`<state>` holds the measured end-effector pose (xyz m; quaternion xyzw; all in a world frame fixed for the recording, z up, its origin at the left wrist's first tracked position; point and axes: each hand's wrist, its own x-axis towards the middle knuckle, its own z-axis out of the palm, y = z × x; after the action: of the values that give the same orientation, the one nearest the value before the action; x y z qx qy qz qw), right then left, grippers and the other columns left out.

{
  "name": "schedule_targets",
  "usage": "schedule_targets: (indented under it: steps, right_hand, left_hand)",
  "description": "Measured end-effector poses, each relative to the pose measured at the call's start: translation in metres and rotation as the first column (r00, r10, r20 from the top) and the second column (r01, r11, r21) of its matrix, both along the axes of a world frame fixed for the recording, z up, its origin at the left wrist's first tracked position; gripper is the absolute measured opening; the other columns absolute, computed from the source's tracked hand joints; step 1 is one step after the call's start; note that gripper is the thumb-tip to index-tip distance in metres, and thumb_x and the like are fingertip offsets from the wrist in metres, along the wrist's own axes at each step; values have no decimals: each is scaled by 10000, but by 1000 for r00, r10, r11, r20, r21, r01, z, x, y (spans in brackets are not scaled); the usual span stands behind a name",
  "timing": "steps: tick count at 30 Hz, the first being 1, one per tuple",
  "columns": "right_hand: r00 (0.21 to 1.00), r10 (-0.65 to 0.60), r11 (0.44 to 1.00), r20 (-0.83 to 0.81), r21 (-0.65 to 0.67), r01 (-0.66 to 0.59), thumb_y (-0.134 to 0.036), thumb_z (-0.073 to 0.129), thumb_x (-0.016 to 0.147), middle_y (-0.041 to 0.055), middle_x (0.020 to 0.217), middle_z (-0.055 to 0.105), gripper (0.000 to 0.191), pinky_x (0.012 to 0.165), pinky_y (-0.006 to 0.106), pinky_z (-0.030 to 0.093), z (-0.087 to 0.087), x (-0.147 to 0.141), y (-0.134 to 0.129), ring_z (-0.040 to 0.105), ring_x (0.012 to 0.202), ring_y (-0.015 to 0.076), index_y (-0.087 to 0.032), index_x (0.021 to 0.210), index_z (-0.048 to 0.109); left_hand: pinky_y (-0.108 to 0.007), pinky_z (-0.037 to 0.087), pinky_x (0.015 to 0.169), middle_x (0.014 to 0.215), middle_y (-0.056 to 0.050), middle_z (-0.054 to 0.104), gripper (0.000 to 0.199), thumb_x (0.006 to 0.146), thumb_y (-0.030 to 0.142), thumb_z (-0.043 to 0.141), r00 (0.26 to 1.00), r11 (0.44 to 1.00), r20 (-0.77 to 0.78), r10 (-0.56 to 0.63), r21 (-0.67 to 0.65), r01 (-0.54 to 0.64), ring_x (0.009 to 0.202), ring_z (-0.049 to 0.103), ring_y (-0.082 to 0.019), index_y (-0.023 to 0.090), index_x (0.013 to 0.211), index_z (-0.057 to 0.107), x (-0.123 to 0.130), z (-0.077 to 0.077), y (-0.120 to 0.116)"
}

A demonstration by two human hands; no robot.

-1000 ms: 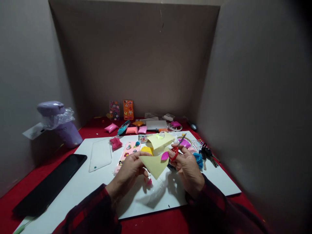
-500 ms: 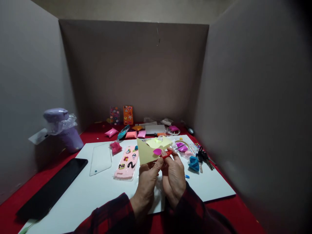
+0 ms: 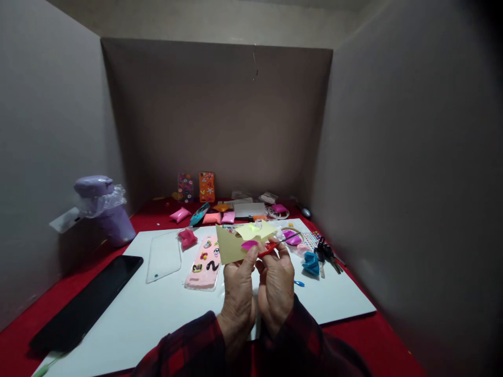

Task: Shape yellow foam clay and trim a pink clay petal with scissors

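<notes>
My left hand (image 3: 239, 285) is closed on a pale yellow paper (image 3: 229, 245), thumb on top. A small magenta piece (image 3: 248, 244) lies against that sheet at my left thumb. My right hand (image 3: 277, 283) is closed around red-handled scissors (image 3: 269, 248), whose blades point away to the right. Both hands are close together above the white board (image 3: 181, 324). Just left of them lies a pink decorated phone case (image 3: 204, 267). More yellow paper (image 3: 254, 230) shows beyond my fingers. The lower fingers of both hands are hidden.
A clear phone case (image 3: 164, 256) and a black phone (image 3: 88, 302) are at left, near a purple wrapped tumbler (image 3: 113, 222). Keys (image 3: 327, 254) and a crumpled blue packet (image 3: 310, 264) are at right. Behind stand an orange case (image 3: 206, 187) and several clay packets (image 3: 212, 218).
Both hands have shifted slightly left with the paper and scissors. The magenta piece has moved left with them and shows less above my left thumb. The camera view has tilted a little.
</notes>
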<state>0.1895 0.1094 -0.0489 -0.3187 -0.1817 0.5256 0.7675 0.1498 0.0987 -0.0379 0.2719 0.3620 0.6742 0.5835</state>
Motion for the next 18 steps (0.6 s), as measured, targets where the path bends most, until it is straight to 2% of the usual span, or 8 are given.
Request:
schedule_targets:
  steps: [5,9,12,14,18]
  right_hand:
    - [1000,1,1000,-29,11,0,-174,756,592,-21,813,605,479,537,201,442,2,-5,-4,609,715,143,-234,970,468]
    - [998,-32,999,57,14,32,-225,762,609,-22,797,589,462,536,195,422,0,-5,-3,586,691,128,-221,972,476]
    - [981,-27,999,193,26,23,-267,750,636,-24,769,569,429,507,184,385,-2,0,-1,547,646,106,-199,968,487]
    - [964,1,998,267,57,-16,-306,736,664,-17,774,567,411,488,180,360,-2,6,1,537,654,107,-194,970,487]
    - [893,142,983,428,48,-180,-387,715,707,-13,726,567,404,461,174,323,0,20,6,511,616,104,-182,965,482]
  left_hand:
    - [-299,443,869,987,-58,671,349,688,274,699,998,998,46,29,45,-32,930,608,-181,172,1012,616,-3,-7,3]
    - [-261,439,783,933,-34,674,304,677,263,689,999,998,10,50,49,-50,890,603,-164,178,960,623,-7,-4,5]
    - [-235,402,660,825,-20,665,247,642,264,690,998,999,-50,23,-35,-25,768,590,-140,160,857,628,-15,1,9]
    - [-223,379,633,751,4,641,186,606,238,693,999,993,-48,-21,-120,15,704,564,-112,158,753,612,-23,5,12]
    - [-215,378,623,641,32,582,131,542,164,682,993,963,7,-121,-242,119,630,517,-79,148,617,575,-38,13,17]
